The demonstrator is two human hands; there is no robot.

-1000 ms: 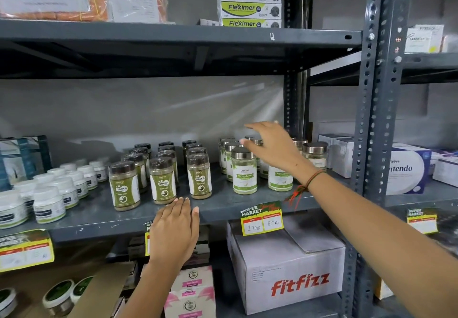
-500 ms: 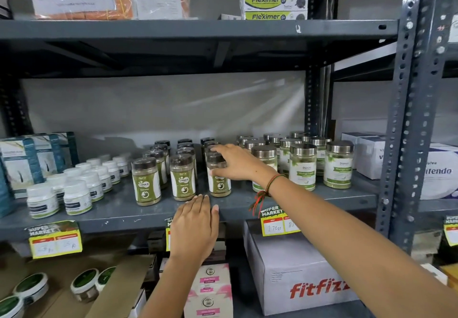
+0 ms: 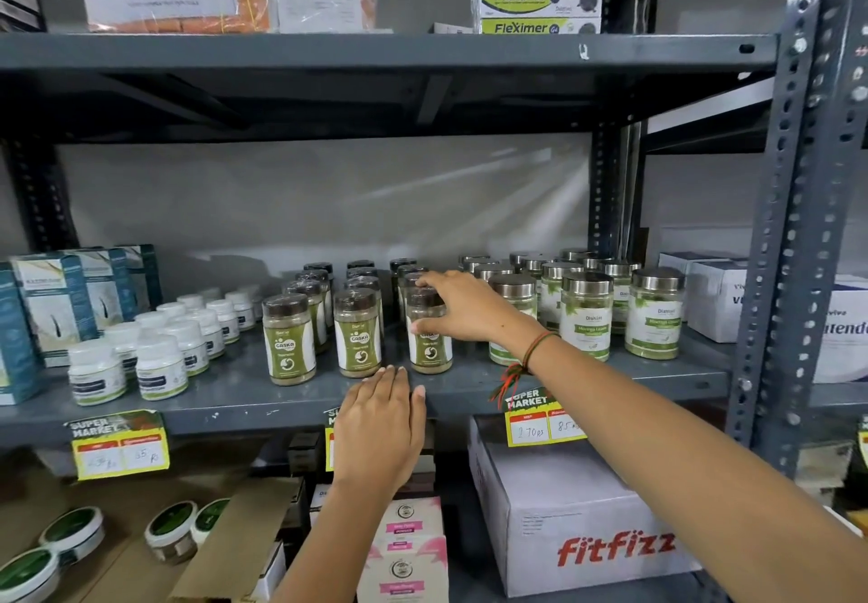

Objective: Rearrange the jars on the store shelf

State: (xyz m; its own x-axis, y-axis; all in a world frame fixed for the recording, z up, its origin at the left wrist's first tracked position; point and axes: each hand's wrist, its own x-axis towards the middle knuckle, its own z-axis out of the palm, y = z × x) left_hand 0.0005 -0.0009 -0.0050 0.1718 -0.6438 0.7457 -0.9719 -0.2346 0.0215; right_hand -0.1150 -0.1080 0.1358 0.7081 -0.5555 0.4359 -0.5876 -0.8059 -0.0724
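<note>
white jars (image 3: 155,358): standing in rows at left of shelf (image 3: 469,391)
brown-lid jars (image 3: 324,320): lining up mid-shelf, three columns
left hand (image 3: 381,428): lying flat on shelf front edge, fingers together, gripping nothing
right hand (image 3: 462,309): wrapping thumb and fingers around front right brown-lid jar (image 3: 430,349)
steel-lid jars (image 3: 587,316): standing at right, just beside right hand

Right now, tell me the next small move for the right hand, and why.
Probably close the right hand fully on the front-right Gaska jar and lift it out. The thumb and fingers already wrap its dark lid and label, while the left hand lies flat on the shelf edge, holding nothing.
</note>
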